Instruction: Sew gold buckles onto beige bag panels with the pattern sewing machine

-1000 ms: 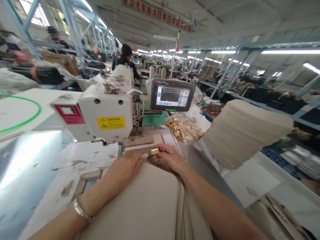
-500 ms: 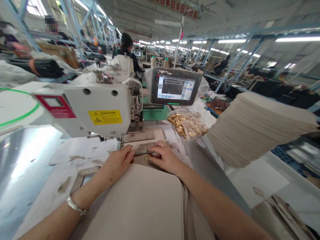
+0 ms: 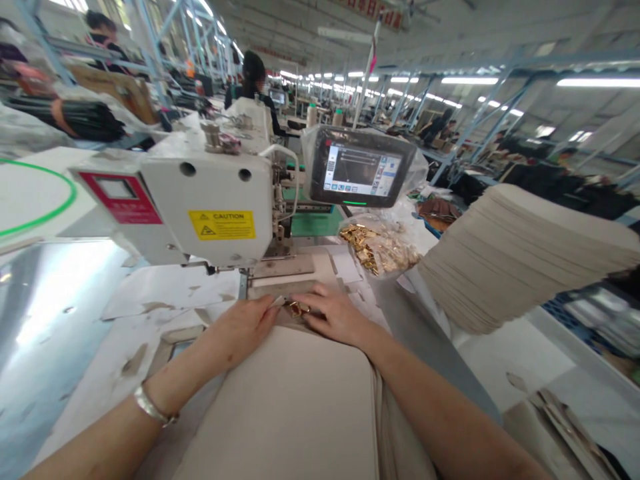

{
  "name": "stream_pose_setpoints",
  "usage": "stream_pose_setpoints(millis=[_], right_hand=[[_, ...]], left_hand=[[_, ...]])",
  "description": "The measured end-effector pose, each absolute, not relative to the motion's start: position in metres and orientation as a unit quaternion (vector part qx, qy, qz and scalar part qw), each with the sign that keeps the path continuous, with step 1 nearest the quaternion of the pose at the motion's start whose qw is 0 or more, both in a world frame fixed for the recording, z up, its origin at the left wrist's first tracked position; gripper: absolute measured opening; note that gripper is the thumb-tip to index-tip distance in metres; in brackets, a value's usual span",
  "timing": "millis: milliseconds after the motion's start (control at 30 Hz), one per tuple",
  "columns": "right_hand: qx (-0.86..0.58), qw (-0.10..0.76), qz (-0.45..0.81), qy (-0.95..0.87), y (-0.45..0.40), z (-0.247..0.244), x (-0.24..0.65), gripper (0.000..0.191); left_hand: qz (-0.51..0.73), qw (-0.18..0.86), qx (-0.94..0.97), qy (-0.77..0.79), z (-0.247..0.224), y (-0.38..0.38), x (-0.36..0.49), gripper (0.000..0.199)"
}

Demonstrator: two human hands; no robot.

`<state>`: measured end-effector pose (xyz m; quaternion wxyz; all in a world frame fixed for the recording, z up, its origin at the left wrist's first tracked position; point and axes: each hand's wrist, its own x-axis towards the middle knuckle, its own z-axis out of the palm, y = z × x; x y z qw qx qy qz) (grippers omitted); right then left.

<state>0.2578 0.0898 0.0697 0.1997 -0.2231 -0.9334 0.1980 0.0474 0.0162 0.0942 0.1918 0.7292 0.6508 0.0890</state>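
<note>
Pinched between the thumb and fingers of my left hand [image 3: 249, 327] is a pale strip [image 3: 278, 302], its end showing at the fingertips. On my right hand [image 3: 345, 319], the thumb and fingers are closed around a small gold buckle [image 3: 296, 309], right beside the strip; whether the strip passes through the buckle I cannot tell.

From my camera, the left forearm reaches in from the near left, back of the hand up, with a silver bracelet [image 3: 150, 405] at the wrist. The right forearm comes from the near right, its fingers pointing left toward the other hand. Both hands meet at the far edge of the stacked beige panels [image 3: 295, 407], which lie between the forearms.

The sewing machine [image 3: 210, 213] stands beyond the hands to the left, with a lit touchscreen [image 3: 357, 168] farther right. A clear bag of gold-coloured metal fittings [image 3: 377, 248] lies to the far right of the hands, and beside it rises a tilted, taller beige stack [image 3: 515, 260].
</note>
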Motion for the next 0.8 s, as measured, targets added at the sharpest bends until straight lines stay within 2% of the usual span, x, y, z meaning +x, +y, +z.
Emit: stream_pose_setpoints(millis=[133, 333, 467, 567, 633, 800], right_hand=[[-0.223, 0.149, 0.17, -0.948, 0.087, 0.072, 0.256, 0.024], [-0.235, 0.226, 0.216, -0.92, 0.088, 0.063, 0.252, 0.015], [-0.246, 0.33, 0.316, -0.855, 0.09, 0.063, 0.252, 0.012], [-0.269, 0.371, 0.394, -0.797, 0.086, 0.067, 0.25, 0.012], [-0.273, 0.37, 0.465, -0.756, 0.082, 0.067, 0.247, 0.018], [-0.271, 0.313, 0.656, -0.631, 0.078, 0.061, 0.24, 0.034]], left_hand=[[0.081, 0.177, 0.728, 0.657, 0.095, 0.018, 0.049, 0.032], [0.104, 0.172, 0.723, 0.661, 0.094, 0.019, 0.052, 0.025], [0.169, 0.194, 0.716, 0.649, 0.096, 0.016, 0.053, 0.027], [0.255, 0.24, 0.721, 0.598, 0.098, 0.012, 0.056, 0.028], [0.289, 0.265, 0.728, 0.562, 0.098, 0.01, 0.06, 0.027], [0.288, 0.265, 0.726, 0.566, 0.092, 0.012, 0.063, 0.008]])
